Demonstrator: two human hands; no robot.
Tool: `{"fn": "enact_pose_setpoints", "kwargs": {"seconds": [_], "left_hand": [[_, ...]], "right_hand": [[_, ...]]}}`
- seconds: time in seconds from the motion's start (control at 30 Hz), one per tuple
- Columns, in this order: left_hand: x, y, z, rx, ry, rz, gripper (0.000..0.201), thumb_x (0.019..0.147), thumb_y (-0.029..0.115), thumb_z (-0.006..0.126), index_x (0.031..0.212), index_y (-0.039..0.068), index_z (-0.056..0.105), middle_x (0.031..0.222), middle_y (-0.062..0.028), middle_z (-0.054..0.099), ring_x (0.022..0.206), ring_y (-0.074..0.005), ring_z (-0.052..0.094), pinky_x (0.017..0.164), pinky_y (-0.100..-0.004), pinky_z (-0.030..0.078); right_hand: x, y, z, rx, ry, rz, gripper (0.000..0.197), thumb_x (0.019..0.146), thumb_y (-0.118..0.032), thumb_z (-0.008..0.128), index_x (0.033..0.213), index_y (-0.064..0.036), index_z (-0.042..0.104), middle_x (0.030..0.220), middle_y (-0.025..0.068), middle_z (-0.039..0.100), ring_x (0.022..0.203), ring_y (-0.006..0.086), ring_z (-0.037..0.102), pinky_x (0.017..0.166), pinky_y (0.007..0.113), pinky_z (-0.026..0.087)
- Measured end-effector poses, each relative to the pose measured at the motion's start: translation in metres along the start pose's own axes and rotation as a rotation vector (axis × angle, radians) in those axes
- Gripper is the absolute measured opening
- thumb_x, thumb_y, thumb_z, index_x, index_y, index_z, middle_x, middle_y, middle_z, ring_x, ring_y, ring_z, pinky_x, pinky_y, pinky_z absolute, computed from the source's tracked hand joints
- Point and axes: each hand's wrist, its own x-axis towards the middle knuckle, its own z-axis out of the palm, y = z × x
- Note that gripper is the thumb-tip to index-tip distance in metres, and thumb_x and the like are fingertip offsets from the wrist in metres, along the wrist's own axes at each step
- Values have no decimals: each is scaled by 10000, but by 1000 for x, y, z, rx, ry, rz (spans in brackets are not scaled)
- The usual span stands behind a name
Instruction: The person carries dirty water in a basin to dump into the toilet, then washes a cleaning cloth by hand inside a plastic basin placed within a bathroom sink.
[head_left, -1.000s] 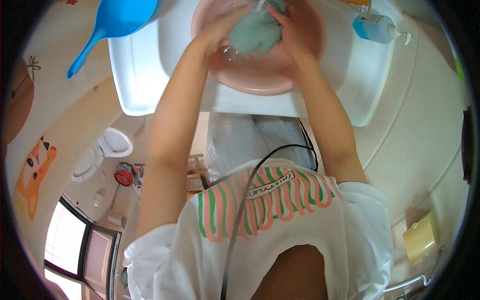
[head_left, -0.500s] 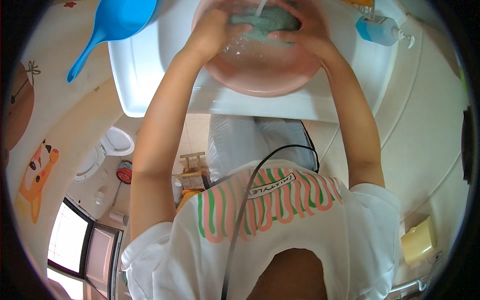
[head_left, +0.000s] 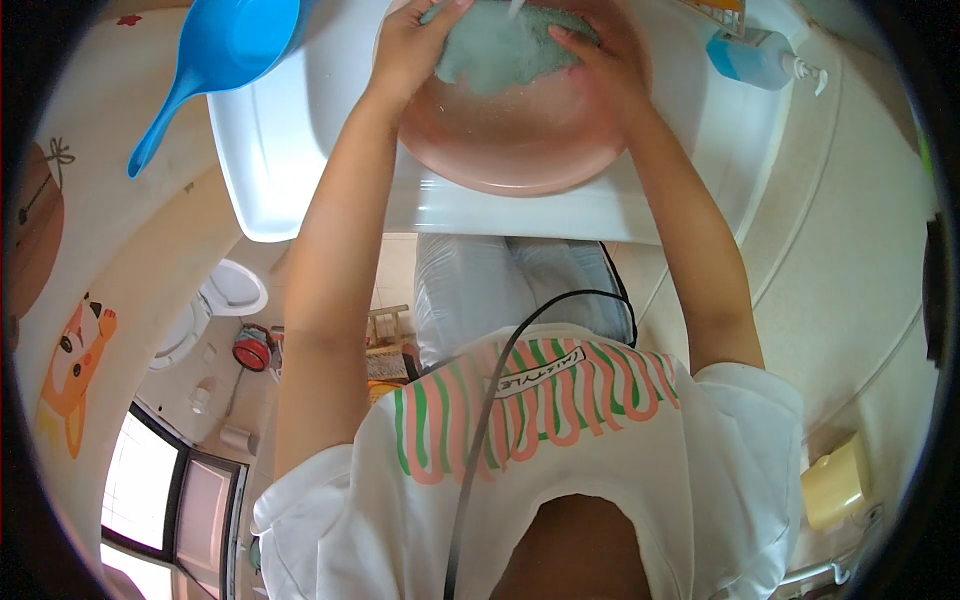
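A grey-green wet cloth (head_left: 497,55) is spread out in a pink basin (head_left: 515,175), under a thin stream of water (head_left: 516,8) from above. My left hand (head_left: 412,48) grips the cloth's left edge between thumb and fingers. At the opposite edge, my right hand (head_left: 608,70) holds it with the thumb on top. The fingers beneath are partly hidden by the cloth. Some water shows in the bottom of the basin, which stands in a white sink (head_left: 270,190).
A blue long-handled dipper (head_left: 240,40) rests over the sink's left corner. A clear pump bottle of blue liquid (head_left: 750,58) lies at the right by an orange object (head_left: 722,8). A black cable (head_left: 490,400) runs down my shirt. Behind me are a toilet (head_left: 235,288) and a wooden stool (head_left: 390,330).
The bunched cloth is now spread wider and flatter. My left hand has moved out to its left edge, with the thumb now pointing up.
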Motion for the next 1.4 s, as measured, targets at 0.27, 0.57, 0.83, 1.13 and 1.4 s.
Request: {"fn": "enact_pose_setpoints", "kwargs": {"seconds": [0.27,0.57,0.83,1.13,1.4], "left_hand": [[-14,19,62,666,298,165,275,822,280,649,961,52,714,886,-270,658,796,-433,653,713,-472,520],[8,-26,65,1235,337,417,262,860,270,661,978,38,689,948,-187,690,818,-287,655,751,-346,512],[13,-40,63,635,459,275,252,841,239,609,846,9,712,787,-226,681,733,-339,667,673,-442,497],[41,-74,70,719,703,442,268,821,271,665,871,7,671,788,-208,656,742,-380,627,690,-486,492],[44,-47,61,498,657,319,263,776,233,657,818,-26,663,818,-244,662,772,-432,626,679,-495,490]], "right_hand": [[30,49,41,365,345,144,246,940,-191,533,1109,-33,617,983,74,652,877,179,622,810,325,510],[26,54,76,-96,490,175,284,953,-276,486,930,-39,641,885,114,647,825,242,620,711,377,494],[52,48,51,-702,287,-149,318,960,-205,418,943,7,655,843,174,656,787,336,631,719,457,498],[61,43,36,-1112,62,-154,329,940,-254,461,893,-7,673,825,163,664,760,303,634,681,424,497],[27,36,62,-934,235,-192,263,905,-221,503,890,-6,654,808,118,665,762,245,630,678,373,485]]}}
